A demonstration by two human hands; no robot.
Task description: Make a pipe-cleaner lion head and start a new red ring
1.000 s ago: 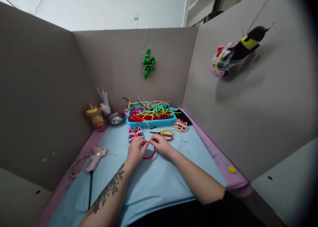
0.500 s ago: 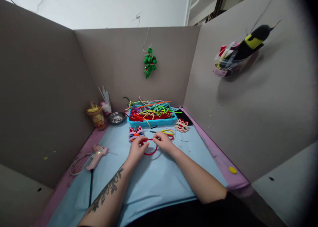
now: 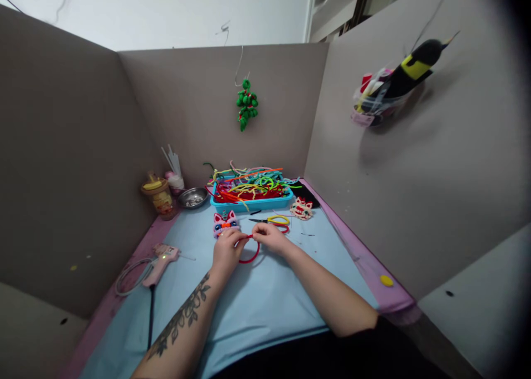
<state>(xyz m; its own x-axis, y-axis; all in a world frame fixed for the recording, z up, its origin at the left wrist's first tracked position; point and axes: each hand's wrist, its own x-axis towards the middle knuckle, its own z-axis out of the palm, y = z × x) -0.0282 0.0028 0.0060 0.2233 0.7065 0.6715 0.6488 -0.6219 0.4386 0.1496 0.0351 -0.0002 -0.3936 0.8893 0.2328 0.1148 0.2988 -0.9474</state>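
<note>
A red pipe cleaner (image 3: pixel 250 260), curved into a loop, hangs below my fingers over the blue cloth. My left hand (image 3: pixel 227 249) pinches it from the left, and my right hand (image 3: pixel 267 237) pinches it from the right, with a short stretch between the fingertips. Just behind my left hand lies a pink animal-head figure (image 3: pixel 225 223) with dark blue eyes and an orange middle, partly covered by the hand. Scissors (image 3: pixel 277 221) with yellow and red handles lie behind my right hand, which hides part of them.
A blue tray (image 3: pixel 249 206) heaped with coloured pipe cleaners stands at the back. Right of it lies a cream-and-red figure (image 3: pixel 302 208). At left are a pink glue gun (image 3: pixel 161 265) with its cord, a metal bowl (image 3: pixel 193 198) and a cup (image 3: pixel 160 198). Panels enclose the table.
My hands have drawn closer together, shortening the stretch of red pipe cleaner between them. The left fingers have closed into a pinch. The whole view has shifted slightly.
</note>
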